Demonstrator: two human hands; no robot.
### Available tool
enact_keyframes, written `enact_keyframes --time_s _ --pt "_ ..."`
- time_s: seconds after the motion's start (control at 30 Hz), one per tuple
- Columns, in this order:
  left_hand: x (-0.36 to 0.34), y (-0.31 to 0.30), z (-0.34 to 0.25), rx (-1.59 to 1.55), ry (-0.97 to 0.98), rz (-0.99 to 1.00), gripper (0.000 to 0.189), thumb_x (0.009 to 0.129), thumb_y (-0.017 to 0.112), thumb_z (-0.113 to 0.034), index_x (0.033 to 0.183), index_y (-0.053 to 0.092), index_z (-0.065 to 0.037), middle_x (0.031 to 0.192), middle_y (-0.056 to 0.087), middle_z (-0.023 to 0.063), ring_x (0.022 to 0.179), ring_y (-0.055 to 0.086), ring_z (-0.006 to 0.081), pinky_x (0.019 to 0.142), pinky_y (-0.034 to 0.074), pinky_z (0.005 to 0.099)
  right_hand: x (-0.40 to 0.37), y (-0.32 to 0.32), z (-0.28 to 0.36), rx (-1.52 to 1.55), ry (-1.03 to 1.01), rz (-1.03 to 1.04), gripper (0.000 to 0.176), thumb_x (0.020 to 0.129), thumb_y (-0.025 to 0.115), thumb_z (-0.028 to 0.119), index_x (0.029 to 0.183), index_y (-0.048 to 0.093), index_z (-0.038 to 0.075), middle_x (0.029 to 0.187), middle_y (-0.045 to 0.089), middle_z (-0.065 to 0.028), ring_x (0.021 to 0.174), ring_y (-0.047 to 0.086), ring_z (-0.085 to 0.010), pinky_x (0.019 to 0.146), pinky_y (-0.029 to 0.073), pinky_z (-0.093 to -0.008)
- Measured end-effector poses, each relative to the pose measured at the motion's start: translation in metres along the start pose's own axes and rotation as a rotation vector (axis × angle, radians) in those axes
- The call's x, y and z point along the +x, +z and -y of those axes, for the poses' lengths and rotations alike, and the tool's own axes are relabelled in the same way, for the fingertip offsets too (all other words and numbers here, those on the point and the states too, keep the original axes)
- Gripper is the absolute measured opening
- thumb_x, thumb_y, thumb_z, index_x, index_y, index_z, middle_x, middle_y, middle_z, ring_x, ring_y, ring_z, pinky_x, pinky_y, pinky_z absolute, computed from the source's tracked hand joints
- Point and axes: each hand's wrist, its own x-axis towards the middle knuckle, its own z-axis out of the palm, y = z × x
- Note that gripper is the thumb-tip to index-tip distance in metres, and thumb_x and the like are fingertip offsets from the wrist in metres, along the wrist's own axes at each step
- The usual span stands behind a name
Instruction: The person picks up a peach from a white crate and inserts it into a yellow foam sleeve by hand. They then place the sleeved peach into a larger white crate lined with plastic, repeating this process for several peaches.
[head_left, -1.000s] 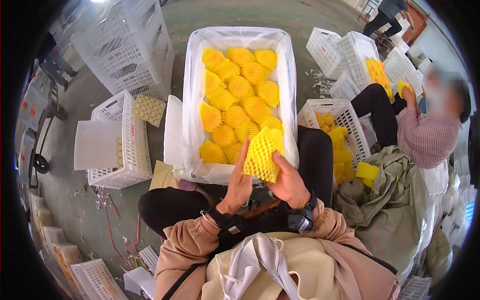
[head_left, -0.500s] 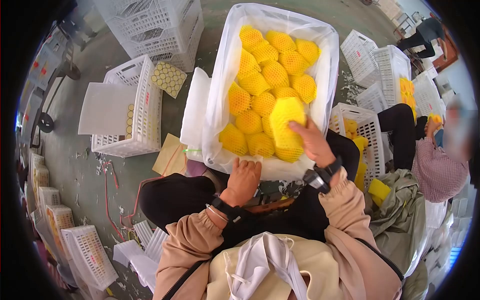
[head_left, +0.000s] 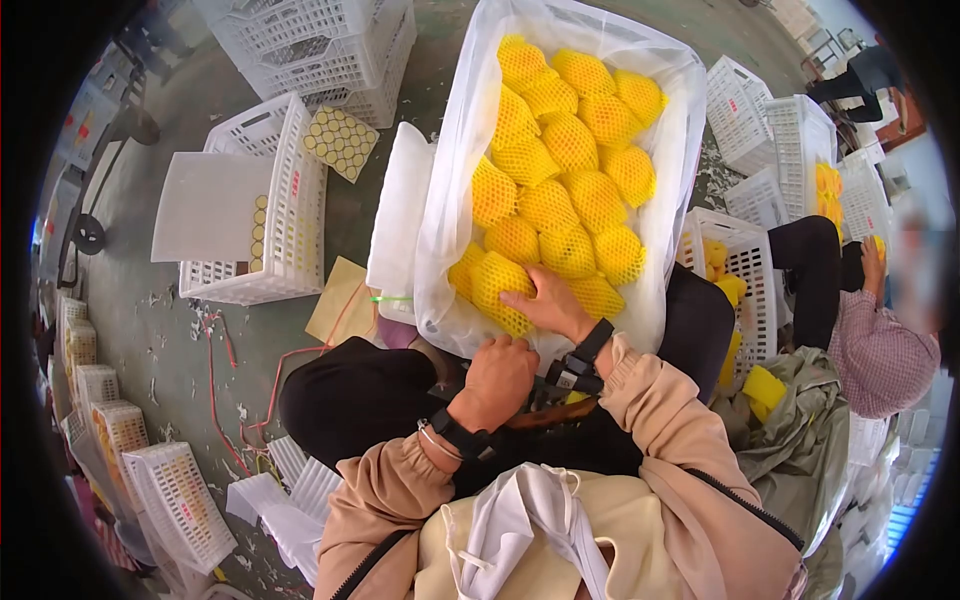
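1. My right hand (head_left: pixel 545 303) has come down from mid-crate, where it held a netted fruit (head_left: pixel 497 285) aloft half a second ago. The fruit now sits in the near-left corner of the lined crate (head_left: pixel 440 200), touching its neighbours in the front row.
2. My right fingers (head_left: pixel 515 297) lie stretched almost flat over the fruit, pressing on it rather than wrapping round it.
3. My left hand (head_left: pixel 503 377) is curled into a fist at the crate's near edge. I cannot tell whether it pinches the plastic liner (head_left: pixel 455 120) or holds nothing.
4. Likely risk: the corner looks tight. Pushing too hard could bruise the fruit or ruck its foam net, and a fruit left riding high could roll onto the row behind.
5. Second risk: the loose liner sags inward along the left wall and could get trapped under the fruit.
6. Hard to read: my hands hide the crate's near rim, and the nets hide what kind of fruit this is. A seated co-worker (head_left: pixel 880 350) on the right is partly cut off by the dark lens border. The contents of the small crate (head_left: pixel 745 270) beside my knee are only partly visible.
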Motion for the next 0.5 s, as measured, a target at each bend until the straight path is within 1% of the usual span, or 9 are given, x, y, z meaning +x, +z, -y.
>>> enact_keyframes --time_s 0.07,0.17,0.27,0.3,0.37,0.4,0.43,0.47,0.5 --pt "0.0 0.001 -0.001 0.008 0.003 -0.005 0.008 0.067 0.055 -0.007 0.072 0.061 -0.01 0.075 0.056 0.005 0.077 0.055 0.0235 0.072 0.043 0.0349 -0.002 0.011 -0.015 -0.047 -0.057 -0.166 0.064 0.079 0.062 0.04 0.122 0.044 -0.003 0.107 0.055 -0.025 0.1 0.054 -0.0361 0.085 0.043 -0.0376" --pt "0.0 0.001 -0.002 0.037 -0.002 0.01 0.008 0.067 0.055 -0.007 0.071 0.061 -0.01 0.077 0.058 0.0057 0.077 0.056 0.0238 0.072 0.044 0.0351 -0.001 0.005 -0.01 -0.215 -0.103 -0.087 0.068 0.077 0.06 0.046 0.124 0.044 -0.001 0.11 0.054 -0.0241 0.102 0.051 -0.0384 0.086 0.042 -0.0412" --pt "0.001 0.0 0.001 0.048 0.009 0.038 0.004 0.067 0.058 -0.008 0.071 0.06 -0.009 0.077 0.059 0.0075 0.079 0.057 0.0256 0.072 0.045 0.0364 -0.001 -0.004 -0.007 -0.351 -0.081 -0.044 0.063 0.079 0.059 0.043 0.123 0.045 0.0 0.108 0.055 -0.0242 0.103 0.052 -0.0375 0.087 0.042 -0.0402" --pt "0.001 -0.004 0.004 -0.016 0.011 0.059 0.008 0.069 0.062 -0.012 0.076 0.062 -0.009 0.079 0.06 0.0076 0.082 0.058 0.0255 0.073 0.045 0.0365 -0.003 -0.013 -0.005 -0.352 -0.073 -0.059 0.063 0.079 0.059 0.043 0.123 0.045 0.0 0.108 0.055 -0.0242 0.103 0.052 -0.0375 0.087 0.042 -0.0402" --pt "0.005 -0.025 0.005 -0.209 -0.041 0.115 0.023 0.068 0.07 -0.019 0.086 0.063 -0.007 0.083 0.062 0.01 0.086 0.059 0.0276 0.073 0.047 0.0388 -0.011 -0.038 0.004 -0.063 -0.013 -0.09 0.055 0.081 0.058 0.039 0.12 0.048 0.002 0.108 0.056 -0.021 0.104 0.052 -0.034 0.087 0.042 -0.0402" --pt "0.007 -0.027 0.005 -0.213 -0.024 0.124 0.023 0.068 0.07 -0.019 0.086 0.063 -0.007 0.083 0.062 0.01 0.086 0.059 0.0276 0.073 0.047 0.0388 -0.02 -0.057 0.005 0.01 -0.069 -0.186 0.05 0.082 0.058 0.035 0.118 0.049 0.002 0.109 0.056 -0.0183 0.103 0.054 -0.0304 0.086 0.042 -0.0385" --pt "0.008 -0.027 0.005 -0.279 -0.019 -0.001 0.024 0.069 0.069 -0.018 0.088 0.063 -0.006 0.084 0.062 0.0108 0.085 0.06 0.0281 0.073 0.047 0.0393 -0.035 -0.081 0.008 0.083 -0.122 -0.284 0.045 0.084 0.057 0.031 0.117 0.05 0.002 0.11 0.057 -0.0157 0.101 0.055 -0.0267 0.086 0.042 -0.0368" --pt "0.012 -0.027 0.006 -0.346 -0.011 -0.123 0.024 0.069 0.068 -0.018 0.089 0.063 -0.005 0.086 0.063 0.0116 0.085 0.06 0.0286 0.073 0.047 0.0398 -0.06 -0.116 0.028 0.272 -0.026 -0.287 0.036 0.086 0.056 0.024 0.115 0.051 0.001 0.108 0.058 -0.009 0.097 0.055 -0.0181 0.084 0.042 -0.0302" --pt "0.017 -0.028 0.007 -0.374 -0.051 -0.086 0.026 0.071 0.067 -0.016 0.093 0.062 -0.004 0.095 0.061 0.0147 0.092 0.057 0.031 0.079 0.046 0.0399 -0.082 -0.141 0.023 0.265 -0.041 -0.424 0.028 0.088 0.053 0.018 0.11 0.053 0.001 0.103 0.059 -0.0059 0.093 0.054 -0.0118 0.082 0.041 -0.0242"
